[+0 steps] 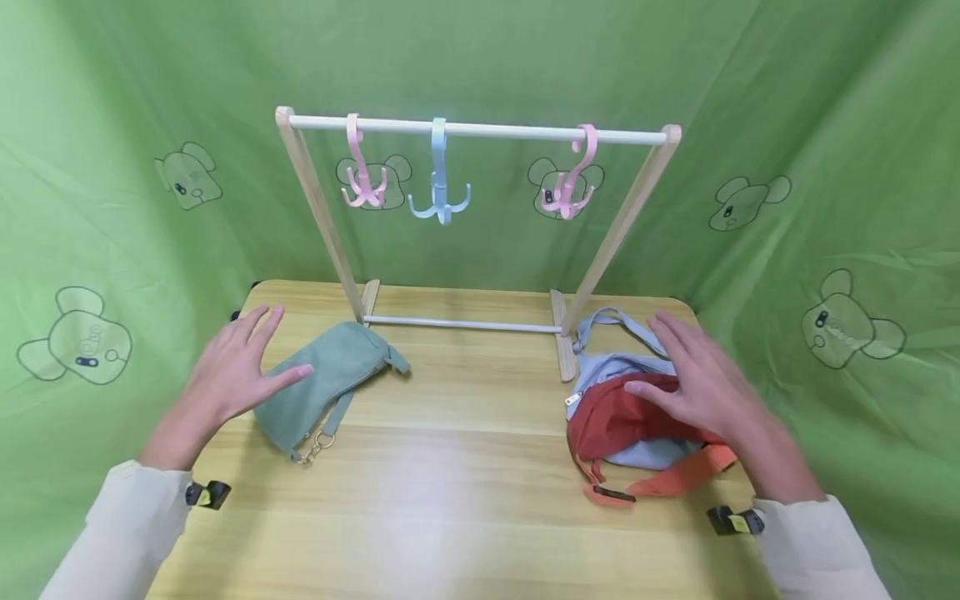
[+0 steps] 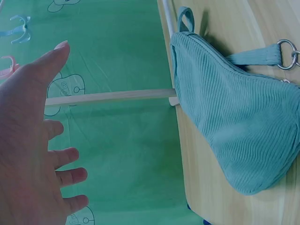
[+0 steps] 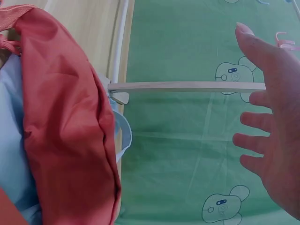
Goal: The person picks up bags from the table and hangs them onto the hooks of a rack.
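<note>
My left hand [image 1: 238,367] hovers with spread fingers over a green corduroy shoulder bag [image 1: 330,375], which lies on the table at the left. The bag's ribbed cloth, strap and metal rings show in the left wrist view. On the right, my right hand [image 1: 693,375] is held above a red bag [image 1: 615,417], its fingers extended and nothing in them. Under the red bag lies a light blue bag [image 1: 600,367], its strap looping toward the back. An orange strap [image 1: 678,475] with a dark buckle trails at the front of the pile.
A wooden rack [image 1: 322,217] with a white top bar [image 1: 510,130] stands at the table's back. From the bar hang a pink hook [image 1: 365,187], a blue hook [image 1: 440,196] and another pink hook [image 1: 567,196]. Green curtains [image 1: 480,50] surround the wooden table [image 1: 450,467].
</note>
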A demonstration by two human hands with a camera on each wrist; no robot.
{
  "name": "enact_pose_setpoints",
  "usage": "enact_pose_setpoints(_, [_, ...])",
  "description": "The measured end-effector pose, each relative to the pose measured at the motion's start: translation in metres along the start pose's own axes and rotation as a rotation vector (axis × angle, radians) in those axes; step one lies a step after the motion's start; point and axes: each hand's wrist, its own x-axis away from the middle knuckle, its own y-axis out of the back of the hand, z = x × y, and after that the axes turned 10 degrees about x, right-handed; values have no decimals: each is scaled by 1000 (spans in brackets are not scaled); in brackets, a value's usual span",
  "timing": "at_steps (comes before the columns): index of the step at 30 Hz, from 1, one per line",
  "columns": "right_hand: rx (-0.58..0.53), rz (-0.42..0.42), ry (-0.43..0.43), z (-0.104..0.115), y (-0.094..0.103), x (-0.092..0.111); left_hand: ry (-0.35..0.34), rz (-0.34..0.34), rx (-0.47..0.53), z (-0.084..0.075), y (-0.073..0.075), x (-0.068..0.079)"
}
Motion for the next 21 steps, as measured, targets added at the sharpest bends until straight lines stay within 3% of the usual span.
enact_pose_setpoints(13, [10, -42, 18, -1, -13, 10, -42, -42, 16, -5, -17, -11])
enact_pose_setpoints(21, [-6, -25, -15, -3, -19, 14, -60, -52, 0, -8, -21, -18])
